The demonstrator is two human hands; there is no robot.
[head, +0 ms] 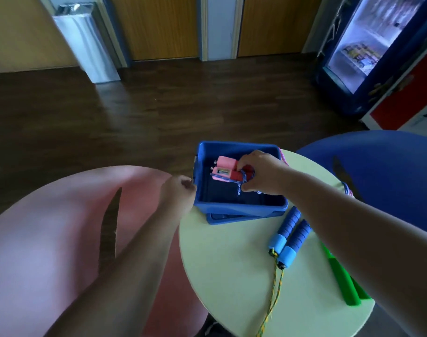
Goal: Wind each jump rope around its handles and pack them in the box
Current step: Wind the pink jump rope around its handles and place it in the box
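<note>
A blue plastic box [241, 207] stands on a round pale green table [222, 259]. Inside it my right hand [261, 173] grips a pink and red handled jump rope [225, 171] with blue cord wound around the handles. My left hand [178, 193], fingers curled, holds the box's left rim. A blue handled jump rope [289, 235] lies on the table in front of the box, its yellow-green cord [272, 300] trailing off the near edge. Green handles [341, 278] lie partly under my right forearm.
A blue lid [219, 218] lies under the box. Pink cord [284, 158] shows behind the box at the table's far edge. A pink chair [49, 239] stands to the left, a blue chair [390, 171] to the right. Dark wood floor lies beyond.
</note>
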